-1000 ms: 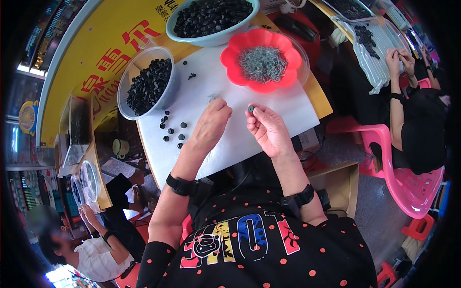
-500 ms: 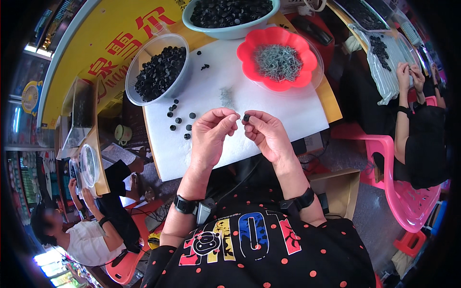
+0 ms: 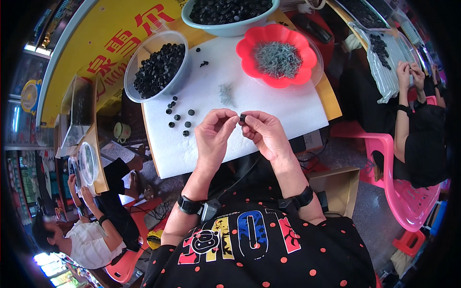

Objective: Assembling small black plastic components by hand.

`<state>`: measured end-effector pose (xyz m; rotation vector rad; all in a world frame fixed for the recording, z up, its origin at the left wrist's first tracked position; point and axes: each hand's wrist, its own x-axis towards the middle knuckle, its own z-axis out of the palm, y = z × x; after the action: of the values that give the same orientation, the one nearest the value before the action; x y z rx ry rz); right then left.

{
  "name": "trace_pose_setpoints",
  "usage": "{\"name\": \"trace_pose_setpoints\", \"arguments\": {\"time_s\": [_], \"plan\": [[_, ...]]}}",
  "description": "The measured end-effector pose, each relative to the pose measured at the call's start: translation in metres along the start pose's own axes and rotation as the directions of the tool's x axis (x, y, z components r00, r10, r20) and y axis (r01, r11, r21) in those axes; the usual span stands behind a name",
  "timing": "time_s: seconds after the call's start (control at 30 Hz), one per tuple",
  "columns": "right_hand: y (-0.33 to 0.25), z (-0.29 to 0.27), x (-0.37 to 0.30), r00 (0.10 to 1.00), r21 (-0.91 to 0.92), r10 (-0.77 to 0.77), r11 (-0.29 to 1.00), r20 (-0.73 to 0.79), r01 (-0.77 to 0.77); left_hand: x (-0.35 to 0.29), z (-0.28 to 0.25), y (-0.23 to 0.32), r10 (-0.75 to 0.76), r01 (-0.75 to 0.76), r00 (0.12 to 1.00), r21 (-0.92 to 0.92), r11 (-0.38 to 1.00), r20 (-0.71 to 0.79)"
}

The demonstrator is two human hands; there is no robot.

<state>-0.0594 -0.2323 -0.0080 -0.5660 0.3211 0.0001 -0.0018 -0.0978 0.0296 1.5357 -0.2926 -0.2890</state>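
Over the front part of a white foam sheet (image 3: 173,156), my two hands meet fingertip to fingertip. Between the thumb and fingers of my right hand (image 3: 270,137) is a small round black knob (image 3: 242,118). My left hand (image 3: 214,137) pinches right beside it; whatever its fingertips hold is too small to make out. Several loose black knobs (image 3: 177,117) lie on the sheet to the left. Just beyond my hands is a little heap of thin metal pins (image 3: 226,94).
Behind stand a clear bowl (image 3: 128,80) of black pieces, a pale blue basin (image 3: 230,30) of more, and a red flower-shaped bowl (image 3: 246,54) of metal pins. Co-workers sit left and right, one by a pink chair (image 3: 391,192). A cardboard box (image 3: 336,189) stands beside me.
My fingertips have drawn a little closer, and the black knob is now touching or almost touching the left fingers. The view has shifted slightly.
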Motion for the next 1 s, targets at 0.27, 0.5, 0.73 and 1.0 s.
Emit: {"name": "trace_pose_setpoints", "arguments": {"time_s": [0.27,0.5,0.73,1.0], "plan": [[0.001,0.002,-0.001,0.998,-0.080,-0.064,0.995,-0.028,0.061,0.000,-0.007,0.000,-0.059,0.052,0.995,0.091,0.995,0.080],[0.006,0.007,-0.002,0.989,-0.199,-0.142,0.971,-0.033,0.132,0.004,-0.011,-0.002,-0.144,0.153,0.978,-0.054,0.987,0.148],[0.008,0.009,-0.002,0.977,-0.267,-0.213,0.943,-0.029,0.197,0.004,-0.008,-0.008,-0.106,0.115,0.987,-0.070,0.991,0.118],[0.010,0.014,-0.001,0.967,-0.277,-0.251,0.933,-0.041,0.230,0.002,-0.015,-0.004,-0.169,0.177,0.984,-0.250,0.952,0.053]]}}
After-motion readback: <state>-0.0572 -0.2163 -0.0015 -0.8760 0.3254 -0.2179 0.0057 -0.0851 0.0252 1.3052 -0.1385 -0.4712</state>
